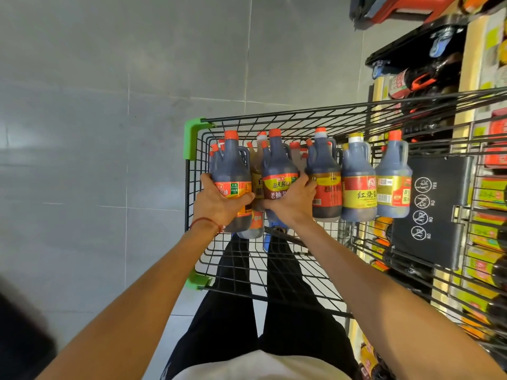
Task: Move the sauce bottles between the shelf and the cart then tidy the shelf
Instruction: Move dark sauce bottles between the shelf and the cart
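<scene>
Sauce bottles [356, 187] stand packed in a row across the twelve o'clock end of the wire cart [193, 138], with the stocked shelf [472, 50] along its three o'clock side. The left hand [219, 205] grips the leftmost bottle [233, 171] round its belly, fingers [205, 178] curled over the nine o'clock flank and thumb laid across the label. The right hand [290, 205] holds the next bottle [278, 171] the same way, its fingers [305, 180] wrapped at the three o'clock side. Whether either bottle is off the cart floor I cannot tell. These jugs look full to the neck, so probably heavy, and the plastic and glossy labels are likely slippery; a belly grip may slide. The moulded loop handle [245, 156] below each cap seems the surer hold, with the other hand under the base
</scene>
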`<state>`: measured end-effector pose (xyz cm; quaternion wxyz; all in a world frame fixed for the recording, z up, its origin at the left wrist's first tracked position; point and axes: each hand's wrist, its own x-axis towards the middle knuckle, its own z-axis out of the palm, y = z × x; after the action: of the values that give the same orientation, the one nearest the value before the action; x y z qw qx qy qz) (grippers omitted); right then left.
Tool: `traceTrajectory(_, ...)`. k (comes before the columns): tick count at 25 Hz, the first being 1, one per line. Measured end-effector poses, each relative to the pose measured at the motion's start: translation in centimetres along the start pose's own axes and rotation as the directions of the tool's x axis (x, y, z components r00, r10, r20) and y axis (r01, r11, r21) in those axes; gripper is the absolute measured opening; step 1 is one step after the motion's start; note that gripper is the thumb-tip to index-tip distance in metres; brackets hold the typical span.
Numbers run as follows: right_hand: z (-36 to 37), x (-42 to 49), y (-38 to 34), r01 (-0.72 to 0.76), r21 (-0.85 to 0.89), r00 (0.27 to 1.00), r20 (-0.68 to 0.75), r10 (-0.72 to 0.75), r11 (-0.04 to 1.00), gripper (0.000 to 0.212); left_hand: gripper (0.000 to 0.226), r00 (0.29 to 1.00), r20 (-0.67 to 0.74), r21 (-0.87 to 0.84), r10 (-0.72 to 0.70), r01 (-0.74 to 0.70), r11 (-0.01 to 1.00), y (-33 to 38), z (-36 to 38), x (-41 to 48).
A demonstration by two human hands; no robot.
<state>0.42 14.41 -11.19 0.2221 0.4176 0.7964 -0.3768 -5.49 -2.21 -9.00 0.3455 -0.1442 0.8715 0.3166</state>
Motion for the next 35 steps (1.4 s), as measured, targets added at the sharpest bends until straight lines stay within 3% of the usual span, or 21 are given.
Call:
traceTrajectory(7,-1.7,-0.5,0.6,-0.076,0.15,0.995,0.07,0.066,0.986,0.097,0.083,1.0,0.016,0.094,0.021,-0.022,0.995,-1.0,-0.8,0.6)
traceTrajectory(12,-1.9,-5.2,2.6,-0.069,0.407,0.997,0.006,0.072,0.911,0.091,0.087,0.998,0.014,0.149,0.066,-0.068,0.987,-0.5,-2.0,-0.7)
traceTrajectory(21,-7.0,-13.9,7.1,0.104,0.64,0.98,-0.194,0.03,0.762,0.092,0.095,0.914,0.121,0.065,0.388,-0.397,0.915,5.3,-2.1,-9.2)
traceTrajectory(26,-10.6,-20.1,11.8,0.231,0.71,0.939,-0.343,0.04,0.665,0.099,0.089,0.82,0.114,0.065,0.561,-0.57,0.819,6.4,0.8,-16.1)
traceTrajectory(29,-12.4,-24.1,15.0,0.304,0.749,0.908,-0.415,0.059,0.589,0.084,0.09,0.742,0.151,-0.022,0.653,-0.658,0.753,6.7,2.7,-20.3)
traceTrajectory(35,-13.8,-33.3,21.3,0.383,0.767,0.791,-0.56,0.245,0.516,0.086,0.101,0.51,0.365,-0.056,0.779,-0.823,0.565,7.1,7.0,-27.7)
